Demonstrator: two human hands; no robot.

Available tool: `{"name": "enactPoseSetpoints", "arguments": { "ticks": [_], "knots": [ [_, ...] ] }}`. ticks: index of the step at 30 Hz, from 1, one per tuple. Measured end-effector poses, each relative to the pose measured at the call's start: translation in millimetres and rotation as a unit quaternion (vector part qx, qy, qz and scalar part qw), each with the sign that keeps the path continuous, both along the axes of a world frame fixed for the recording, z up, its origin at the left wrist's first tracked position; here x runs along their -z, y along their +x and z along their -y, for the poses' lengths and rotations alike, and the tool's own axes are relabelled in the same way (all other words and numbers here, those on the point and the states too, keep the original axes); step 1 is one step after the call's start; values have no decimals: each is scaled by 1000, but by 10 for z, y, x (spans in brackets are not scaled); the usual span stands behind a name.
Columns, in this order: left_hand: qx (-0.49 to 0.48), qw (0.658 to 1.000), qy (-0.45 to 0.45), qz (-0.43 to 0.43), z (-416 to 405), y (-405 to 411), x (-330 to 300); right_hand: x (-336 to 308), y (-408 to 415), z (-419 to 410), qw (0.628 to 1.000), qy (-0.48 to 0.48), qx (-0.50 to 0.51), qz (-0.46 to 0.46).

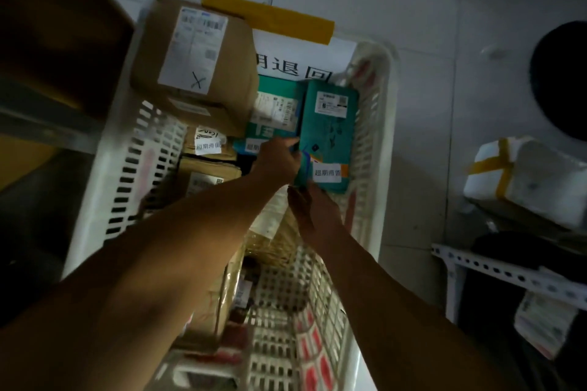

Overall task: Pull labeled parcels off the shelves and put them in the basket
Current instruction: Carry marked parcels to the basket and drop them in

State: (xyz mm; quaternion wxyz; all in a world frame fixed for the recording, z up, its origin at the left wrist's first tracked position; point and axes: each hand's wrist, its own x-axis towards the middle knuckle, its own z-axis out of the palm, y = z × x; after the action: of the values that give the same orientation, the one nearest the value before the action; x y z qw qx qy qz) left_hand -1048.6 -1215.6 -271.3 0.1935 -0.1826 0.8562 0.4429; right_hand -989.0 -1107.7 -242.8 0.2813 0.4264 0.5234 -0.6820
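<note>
Both arms reach down into a white slatted basket (378, 143) standing on a pale tiled floor (428, 89). The left hand (279, 159) curls its fingers over the left edge of a teal parcel (330, 133), which lies at the far right of the basket beside a second teal parcel (273, 114). The right hand (313, 209) meets the same parcel's near end; whether its fingers are spread or pinching cannot be told, as blur hides them. A large cardboard box (193, 54) with a white label sits at the far left, smaller brown boxes (209, 165) nearer. A white foam box (527, 181) taped in yellow rests on the right.
</note>
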Motion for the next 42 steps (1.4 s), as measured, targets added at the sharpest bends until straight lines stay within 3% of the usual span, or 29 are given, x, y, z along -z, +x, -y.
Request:
{"name": "enactPoseSetpoints", "arguments": {
  "ticks": [7, 10, 16, 19, 23, 25, 28, 31, 33, 39, 42],
  "knots": [
    [-15, 999, 41, 18, 105, 246, 40, -56, 141, -61, 996, -89, 24, 7],
    [-78, 990, 103, 60, 138, 550, -278, -468, 356, -121, 998, -20, -37, 50],
    [-176, 949, 208, 158, 247, 1332, -1937, -1843, 970, -291, 967, 95, -225, 68],
    [-196, 955, 150, 162, 268, 1727, -2821, -2672, 1135, -343, 950, 114, -287, 45],
    [-147, 973, 99, 147, 312, 2279, -4011, -3692, 1238, -320, 903, 139, -406, -11],
    [-113, 987, 32, 110, 382, 2624, -4375, -4102, 1289, -291, 863, 144, -482, -41],
    [-158, 987, 10, 32, 306, 3003, -5179, -4652, 1384, -259, 770, 157, -614, -75],
    [-203, 974, -34, 93, 192, 3486, -5787, -5165, 1534, -214, 647, 176, -731, -129],
    [-244, 961, -49, 124, 114, 3917, -5986, -5424, 1707, -145, 561, 172, -794, -156],
    [-405, 897, -61, 165, -202, 5142, -6382, -5830, 2441, 238, 366, 110, -901, -205],
    [-491, 854, -58, 164, -423, 5700, -6513, -5923, 2989, 472, 289, 91, -917, -262]
  ]
}}
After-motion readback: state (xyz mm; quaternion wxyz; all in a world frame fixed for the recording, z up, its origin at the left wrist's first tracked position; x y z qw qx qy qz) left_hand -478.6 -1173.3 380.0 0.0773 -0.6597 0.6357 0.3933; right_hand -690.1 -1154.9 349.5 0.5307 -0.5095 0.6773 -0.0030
